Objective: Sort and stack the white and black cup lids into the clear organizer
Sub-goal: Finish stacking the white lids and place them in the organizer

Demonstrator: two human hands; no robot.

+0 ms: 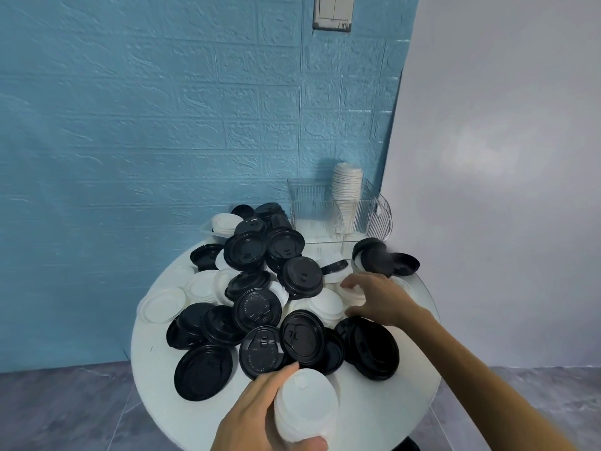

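Progress, early: one white stack (347, 187) stands in the clear organizer (338, 209); left hand (260, 415) grips a gathered white-lid stack (305, 405), right hand (379, 299) grasps a white lid (353, 292); black lids (257, 310) mostly unsorted on the table (374, 415).

1. The left hand (257, 415) sits at the bottom centre of the frame, fingers and thumb curled in a grip.
2. The right hand (379, 299) reaches in from the lower right, arm extended, fingers spread and bent downward.
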